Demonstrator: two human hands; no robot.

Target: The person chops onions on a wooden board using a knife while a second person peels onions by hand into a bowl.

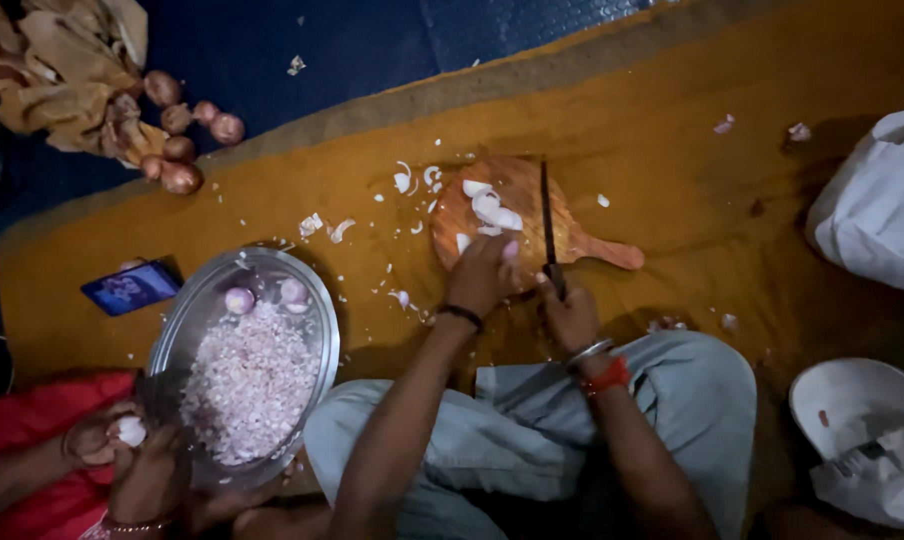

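Head view: your right hand (pixel 570 312) is closed around the handle of a knife (pixel 548 225), blade over the round wooden cutting board (pixel 532 215). Your left hand (pixel 482 272), fingers curled, presses down on onion pieces (pixel 490 209) lying on that board.

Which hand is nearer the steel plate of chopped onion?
Left. The left hand rests on the cutting board, closer to the steel plate; the right hand grips the knife farther off.
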